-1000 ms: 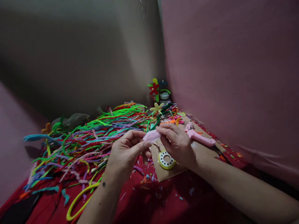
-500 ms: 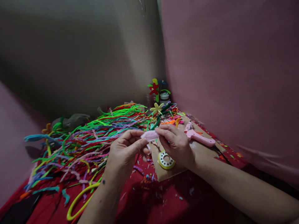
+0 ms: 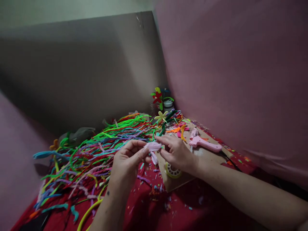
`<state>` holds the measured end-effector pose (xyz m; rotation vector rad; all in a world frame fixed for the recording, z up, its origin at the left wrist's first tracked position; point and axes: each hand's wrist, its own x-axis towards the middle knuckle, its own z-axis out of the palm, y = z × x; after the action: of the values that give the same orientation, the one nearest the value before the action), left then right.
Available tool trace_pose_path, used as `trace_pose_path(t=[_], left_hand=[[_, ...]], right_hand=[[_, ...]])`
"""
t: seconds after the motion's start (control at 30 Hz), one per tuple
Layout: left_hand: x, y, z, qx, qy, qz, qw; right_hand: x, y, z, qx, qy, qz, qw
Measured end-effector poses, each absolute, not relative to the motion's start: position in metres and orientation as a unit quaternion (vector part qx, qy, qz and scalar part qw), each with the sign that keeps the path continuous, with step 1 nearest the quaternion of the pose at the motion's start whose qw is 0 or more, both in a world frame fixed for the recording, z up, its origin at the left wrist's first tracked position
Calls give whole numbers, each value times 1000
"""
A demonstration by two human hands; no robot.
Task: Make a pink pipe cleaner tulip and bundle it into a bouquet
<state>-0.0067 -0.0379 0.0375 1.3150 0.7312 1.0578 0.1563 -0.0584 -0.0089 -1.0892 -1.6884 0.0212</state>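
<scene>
Between my two hands is a pale pink pipe-cleaner petal piece (image 3: 154, 147), with a second lobe hanging below it. My left hand (image 3: 131, 157) pinches its left end between thumb and fingers. At its right end, the fingertips of my right hand (image 3: 176, 150) are closed on the piece. Just under my right hand lies a yellow-rimmed roll (image 3: 173, 171) with a white holed core, partly hidden by the hand. A pink glue gun (image 3: 205, 143) rests on the cardboard (image 3: 204, 157) to the right.
A large heap of coloured pipe cleaners (image 3: 115, 138) spreads over the left of the red cloth (image 3: 144, 215). A pale yellow flower (image 3: 161, 117) lies behind my hands. Farther back stand a white-lidded jar (image 3: 168, 104) and a red flower (image 3: 157, 97). Walls rise behind and to the right.
The pink piece has turned, so its hanging lobe now shows more clearly. My right hand has shifted slightly left and covers more of the roll. The camera view has tilted up a little.
</scene>
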Motion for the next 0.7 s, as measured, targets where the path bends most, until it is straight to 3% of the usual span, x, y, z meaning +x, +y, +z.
trace_pose_path(t=[0.13,0.2,0.7], left_hand=[[-10,-35,39,589,316,446,595],[-13,-33,39,600,315,434,593],[-19,-30,39,628,326,387,592]], right_hand=[[166,-58,-2,-435,-660,370,489],[173,-57,0,-409,-623,489,453],[175,-56,-4,-351,-597,600,400]])
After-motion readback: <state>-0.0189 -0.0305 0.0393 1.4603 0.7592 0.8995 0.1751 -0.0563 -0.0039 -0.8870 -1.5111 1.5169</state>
